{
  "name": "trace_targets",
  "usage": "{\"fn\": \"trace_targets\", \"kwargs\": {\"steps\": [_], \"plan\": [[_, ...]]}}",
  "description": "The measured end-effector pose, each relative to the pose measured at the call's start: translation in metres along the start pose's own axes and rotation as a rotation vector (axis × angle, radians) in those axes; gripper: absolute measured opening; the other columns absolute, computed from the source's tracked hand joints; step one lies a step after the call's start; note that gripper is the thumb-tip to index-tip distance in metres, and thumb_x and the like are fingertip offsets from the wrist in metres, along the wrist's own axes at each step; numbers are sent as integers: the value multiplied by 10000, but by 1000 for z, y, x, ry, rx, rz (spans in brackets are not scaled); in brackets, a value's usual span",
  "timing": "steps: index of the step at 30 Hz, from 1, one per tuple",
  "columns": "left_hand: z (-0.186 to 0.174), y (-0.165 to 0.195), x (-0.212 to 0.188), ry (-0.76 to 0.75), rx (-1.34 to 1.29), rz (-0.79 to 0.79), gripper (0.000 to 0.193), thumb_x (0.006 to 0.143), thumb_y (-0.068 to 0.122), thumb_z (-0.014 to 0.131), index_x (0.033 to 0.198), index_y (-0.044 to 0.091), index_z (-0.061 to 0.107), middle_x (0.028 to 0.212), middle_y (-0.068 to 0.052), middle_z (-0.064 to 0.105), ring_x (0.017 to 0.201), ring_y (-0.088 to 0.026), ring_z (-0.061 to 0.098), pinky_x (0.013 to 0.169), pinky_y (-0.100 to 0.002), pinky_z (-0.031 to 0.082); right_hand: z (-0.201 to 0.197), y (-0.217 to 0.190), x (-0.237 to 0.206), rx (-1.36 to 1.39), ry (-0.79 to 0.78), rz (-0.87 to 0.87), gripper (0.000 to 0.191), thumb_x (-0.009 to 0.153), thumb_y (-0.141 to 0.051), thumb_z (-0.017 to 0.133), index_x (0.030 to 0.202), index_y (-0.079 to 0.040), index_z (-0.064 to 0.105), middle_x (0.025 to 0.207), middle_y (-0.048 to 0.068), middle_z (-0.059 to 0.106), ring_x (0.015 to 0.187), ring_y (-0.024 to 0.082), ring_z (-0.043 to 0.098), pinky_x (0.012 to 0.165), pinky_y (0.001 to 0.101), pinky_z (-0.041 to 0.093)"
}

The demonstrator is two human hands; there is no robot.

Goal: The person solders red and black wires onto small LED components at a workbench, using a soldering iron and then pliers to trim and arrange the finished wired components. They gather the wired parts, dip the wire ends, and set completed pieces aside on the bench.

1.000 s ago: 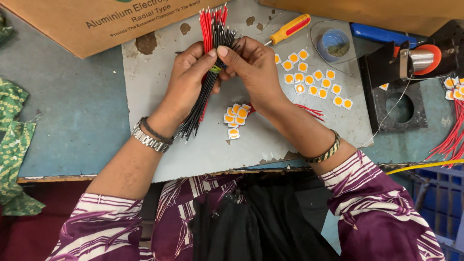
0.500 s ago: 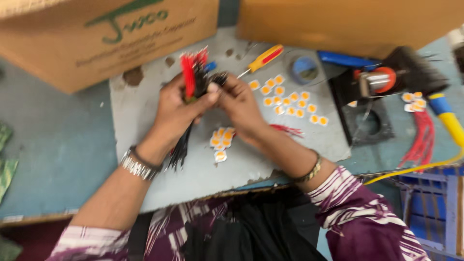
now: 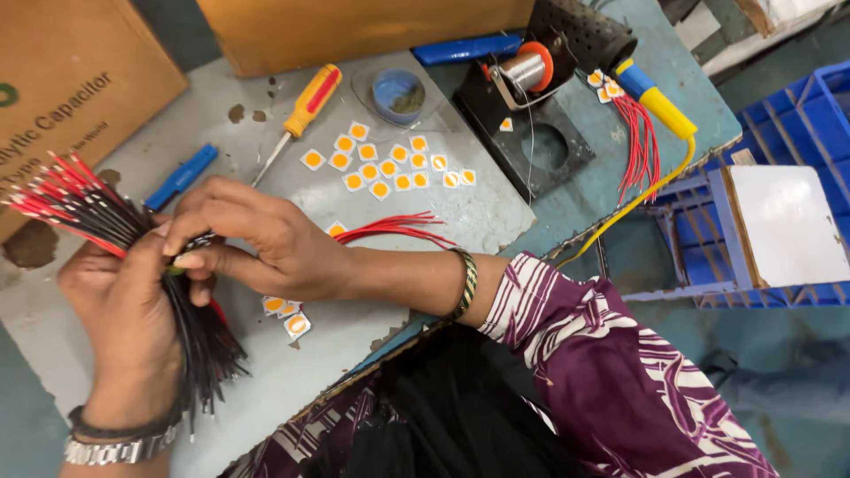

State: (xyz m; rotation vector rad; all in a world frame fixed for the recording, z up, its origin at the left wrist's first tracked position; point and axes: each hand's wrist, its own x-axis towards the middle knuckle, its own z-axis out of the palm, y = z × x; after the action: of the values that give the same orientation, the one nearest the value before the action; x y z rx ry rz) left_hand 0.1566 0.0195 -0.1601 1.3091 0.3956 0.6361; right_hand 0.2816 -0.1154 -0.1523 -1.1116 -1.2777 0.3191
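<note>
In the left hand (image 3: pixel 124 310), wire bundle (image 3: pixel 133 257), right fingers (image 3: pixel 190 243) pinching its middle

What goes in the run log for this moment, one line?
left hand: grips bundle of red and black wires | right hand: pinching bundle top | grey work board: small yellow square chips

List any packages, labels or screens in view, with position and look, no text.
Brown cardboard box: far left on the bench, behind the wire bundle that the left hand grips and the right hand touches; dark printed lettering, a green mark.
Second cardboard box: top centre, plain orange-brown side.
No screens visible.
</note>
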Motion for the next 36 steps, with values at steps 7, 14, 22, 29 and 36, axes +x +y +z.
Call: {"fn": "trace_targets", "kwargs": {"steps": [7,14,22,29,36], "plan": [[-18,8,-10,-53,-118,-164,165,1082,131,517,982,7,560,811,-58,586,633,-112,519,585,-234,408,-2,-6,4,-27,-46,-46,291,1086,-149,715,1336,-122,566,1350,17,552,1042,78,648,886,195,598],[-41,2,-17,103,-415,-180,266,1177,201,537,953,62,505,804,-74,552,625,-133,448,648,-256,398,-16,-15,5,-99,-117,-188,507,1105,-112,648,1470,-107,295,1424,60,545,924,110,663,826,230,587],[-53,8,-5,13,-249,65,130,1169,169,471,1171,45,511,760,-80,511,571,-167,443,575,-270,347,-20,-4,0,-450,-57,-127,768,1126,-70,570,1624,-90,-14,1507,108,536,789,145,680,758,270,574],[-32,25,-1,100,-10,195,159,1073,-5,524,1227,-24,487,895,-75,495,594,-181,512,548,-316,419,-25,-2,-1,-431,-34,-161,775,1142,-80,617,1631,-79,15,770,29,523,643,160,562,677,275,509],[-51,14,3,183,485,545,343,1075,-123,545,1398,-63,447,1220,-135,605,881,-155,583,769,-257,506,-31,0,3,-437,19,-235,787,1147,-53,603,1664,-123,14,704,17,459,616,134,495,663,234,471]]}}
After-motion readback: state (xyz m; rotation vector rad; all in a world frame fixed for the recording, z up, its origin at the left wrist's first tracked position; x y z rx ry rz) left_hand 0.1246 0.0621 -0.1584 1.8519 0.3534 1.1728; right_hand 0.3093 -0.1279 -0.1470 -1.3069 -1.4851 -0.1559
